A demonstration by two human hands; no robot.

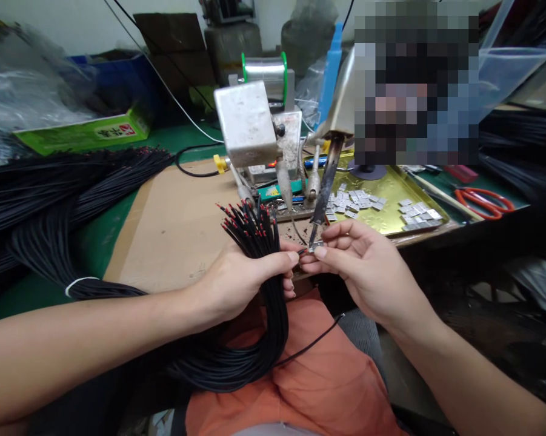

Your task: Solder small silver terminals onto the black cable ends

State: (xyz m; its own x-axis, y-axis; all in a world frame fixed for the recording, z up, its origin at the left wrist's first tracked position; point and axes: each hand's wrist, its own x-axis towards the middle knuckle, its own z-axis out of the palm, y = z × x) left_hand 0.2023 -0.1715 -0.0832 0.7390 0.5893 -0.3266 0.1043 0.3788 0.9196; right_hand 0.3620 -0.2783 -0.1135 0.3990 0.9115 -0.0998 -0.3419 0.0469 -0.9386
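Observation:
My left hand (254,269) is closed around a thick bundle of black cables (275,303) whose stripped ends show red tips. Between its thumb and fingers one cable end points right. In a pinch, my right hand (359,260) holds a small silvery metal plate (316,246) against that cable end. Directly above, the tip of a soldering iron (328,181) reaches down to the plate; whether it touches I cannot tell. A thin solder wire feed (295,224) comes down beside the iron. The bundle's lower part loops over my lap.
A gold tray (391,227) with several metal plates lies to the right, near orange-handled scissors (484,203). A solder spool (266,75) stands behind the soldering machine (245,124). More black cables (73,188) lie left of the cardboard sheet (163,224). A person sits across the table.

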